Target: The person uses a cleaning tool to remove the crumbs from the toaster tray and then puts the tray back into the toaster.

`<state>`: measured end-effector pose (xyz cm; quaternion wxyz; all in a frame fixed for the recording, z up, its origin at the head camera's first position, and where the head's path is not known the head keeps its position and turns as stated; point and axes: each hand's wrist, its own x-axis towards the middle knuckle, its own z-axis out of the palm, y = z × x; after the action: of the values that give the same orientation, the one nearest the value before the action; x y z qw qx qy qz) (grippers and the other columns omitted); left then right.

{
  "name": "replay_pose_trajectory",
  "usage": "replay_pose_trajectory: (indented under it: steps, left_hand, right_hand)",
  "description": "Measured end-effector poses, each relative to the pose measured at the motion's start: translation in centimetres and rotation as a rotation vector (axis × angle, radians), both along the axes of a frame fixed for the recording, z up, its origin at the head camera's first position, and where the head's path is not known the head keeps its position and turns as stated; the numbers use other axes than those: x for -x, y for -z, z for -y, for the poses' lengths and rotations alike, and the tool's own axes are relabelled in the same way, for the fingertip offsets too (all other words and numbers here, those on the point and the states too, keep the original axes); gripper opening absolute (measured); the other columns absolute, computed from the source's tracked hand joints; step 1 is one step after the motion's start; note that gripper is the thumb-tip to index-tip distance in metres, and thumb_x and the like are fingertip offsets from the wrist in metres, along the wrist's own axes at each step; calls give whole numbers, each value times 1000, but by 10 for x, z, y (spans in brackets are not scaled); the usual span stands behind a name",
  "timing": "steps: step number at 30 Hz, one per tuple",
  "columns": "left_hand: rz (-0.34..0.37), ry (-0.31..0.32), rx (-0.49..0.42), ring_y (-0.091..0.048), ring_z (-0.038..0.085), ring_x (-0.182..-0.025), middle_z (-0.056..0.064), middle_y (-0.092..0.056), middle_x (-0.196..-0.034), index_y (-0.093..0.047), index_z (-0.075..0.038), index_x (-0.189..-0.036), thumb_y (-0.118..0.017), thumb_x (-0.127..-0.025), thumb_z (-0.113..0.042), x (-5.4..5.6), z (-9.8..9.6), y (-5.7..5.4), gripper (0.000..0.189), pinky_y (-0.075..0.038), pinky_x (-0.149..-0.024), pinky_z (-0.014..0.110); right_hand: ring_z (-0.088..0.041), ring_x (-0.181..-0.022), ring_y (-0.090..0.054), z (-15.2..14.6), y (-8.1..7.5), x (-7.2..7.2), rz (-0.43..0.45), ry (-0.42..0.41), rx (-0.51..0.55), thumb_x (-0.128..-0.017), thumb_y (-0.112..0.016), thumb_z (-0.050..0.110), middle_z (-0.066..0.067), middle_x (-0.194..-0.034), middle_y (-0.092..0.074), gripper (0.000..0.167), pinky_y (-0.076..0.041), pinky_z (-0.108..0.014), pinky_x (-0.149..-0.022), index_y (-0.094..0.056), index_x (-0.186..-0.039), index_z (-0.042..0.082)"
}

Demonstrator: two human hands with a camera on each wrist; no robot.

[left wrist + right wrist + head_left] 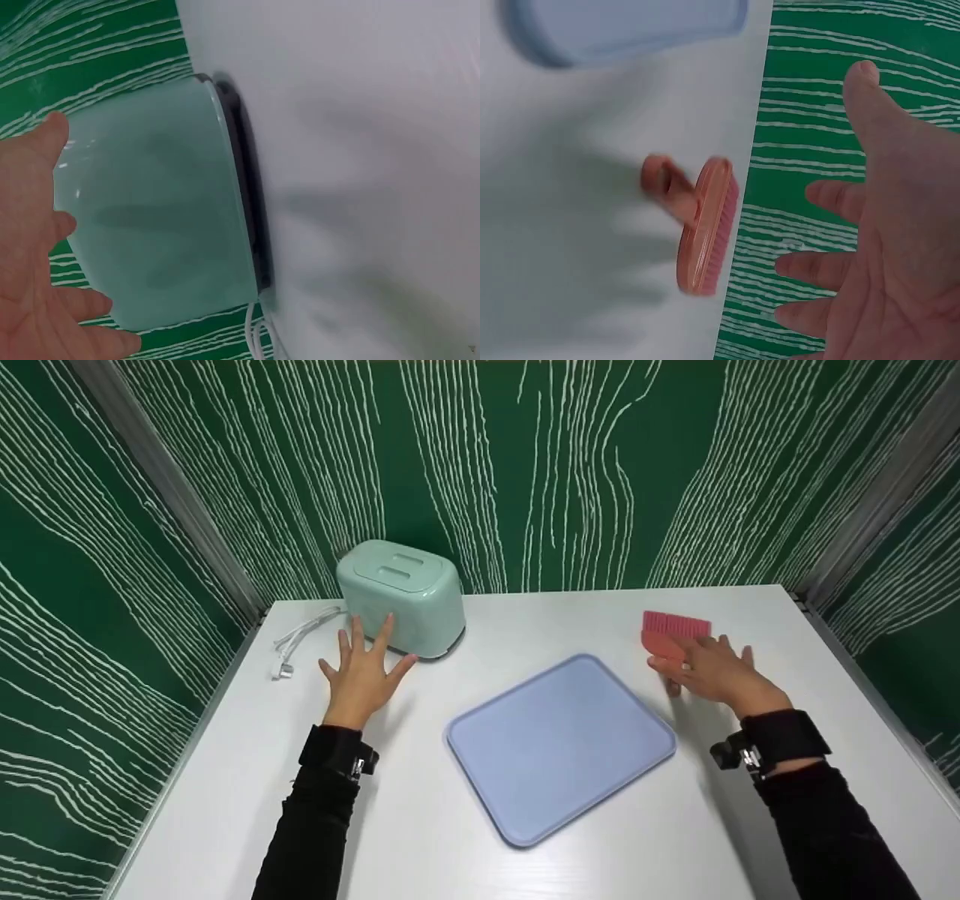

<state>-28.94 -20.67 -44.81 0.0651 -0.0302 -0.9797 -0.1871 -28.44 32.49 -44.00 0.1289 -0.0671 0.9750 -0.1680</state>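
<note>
A mint-green toaster (409, 596) stands upright at the back left of the white table, with two slots in its top. My left hand (361, 675) hovers in front of it, fingers spread wide and holding nothing. In the left wrist view the toaster's side (157, 202) fills the middle, beside my fingers. Over on the right lies a coral brush (663, 644) with pink bristles and a short handle. Above it is my right hand (712, 671), which hides part of the brush in the head view. The right wrist view shows the brush (705, 229) apart from the extended fingers.
A pale blue rectangular tray (562, 746) lies at an angle on the table (405, 825) between the hands. The toaster's white cord and plug (283, 670) lie left of it. Green walls (675, 450) with white lines enclose the table's back and sides.
</note>
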Motion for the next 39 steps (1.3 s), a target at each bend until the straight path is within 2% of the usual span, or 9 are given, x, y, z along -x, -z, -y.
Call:
replay_pose_trajectory:
  steps: [3,5,6,9,13,20,25,33,39]
  left_hand:
    - [-50,10,-7,-6,56,-165,29,-7,-178,-23,-30,-173,-57,-105,-64,3,-5,-2,83,-13,-114,93]
    - [-74,16,-15,-7,54,-165,30,-8,-178,-24,-28,-172,-59,-105,-61,4,-10,-2,82,-13,-115,92]
    - [-79,19,-18,-7,54,-165,30,-8,-178,-24,-28,-172,-59,-105,-60,5,-12,-3,82,-12,-116,91]
    - [-84,23,-21,-9,53,-165,29,-6,-178,-25,-27,-172,-59,-105,-60,9,-22,-4,82,-12,-119,89]
    - [-108,27,-4,-13,54,-165,29,-7,-178,-27,-27,-172,-59,-106,-59,16,-32,-10,80,-13,-120,87]
    - [-179,46,46,-12,51,-166,28,-11,-178,-32,-25,-170,-60,-107,-53,33,-47,-18,74,-17,-118,88]
    - [-236,42,91,-12,51,-166,26,-18,-177,-36,-21,-169,-63,-107,-48,44,-57,-15,72,-23,-117,88]
    - [-271,16,117,-19,45,-166,20,-24,-178,-34,-15,-169,-66,-106,-43,60,-70,-8,76,-31,-118,82]
    - [-329,-20,129,-21,43,-166,20,-28,-176,-36,-13,-168,-71,-105,-37,70,-69,2,76,-39,-117,76]
  right_hand:
    - [-60,-155,-29,15,0,7,-26,-48,19,-107,-37,73,-27,-114,-72,93,-1,-91,-114,-27,-169,5]
    - [-51,-132,-59,25,0,11,-43,-73,28,-107,-40,71,-14,-80,-69,91,-9,-89,-117,-32,-167,3]
    - [-48,-116,-68,31,1,13,-43,-76,26,-107,-40,72,-13,-75,-66,92,-15,-87,-118,-34,-167,3]
    - [-42,-92,-73,48,2,19,-52,-83,7,-105,-41,75,-23,-102,-76,92,-26,-82,-117,-40,-164,3]
    - [-43,-120,-68,73,2,28,-75,-110,-15,-104,-41,77,-28,-147,-64,90,-37,-76,-115,-50,-158,6]
    - [-47,-132,-64,122,5,43,-59,-152,42,-109,-44,65,-26,-138,-70,78,-44,-68,-116,-54,-155,3]
    - [-40,-116,-71,159,21,53,-70,-139,115,-110,-46,61,-21,-116,-78,71,-50,-63,-109,-61,-146,2]
    - [-37,-104,-74,216,41,61,-119,-105,228,-110,-55,50,-19,-111,-78,53,-57,-54,-97,-73,-125,3]
    - [-30,-83,-74,255,48,70,-147,-52,396,-110,-59,38,-18,-89,-79,41,-59,-42,-81,-76,-105,1]
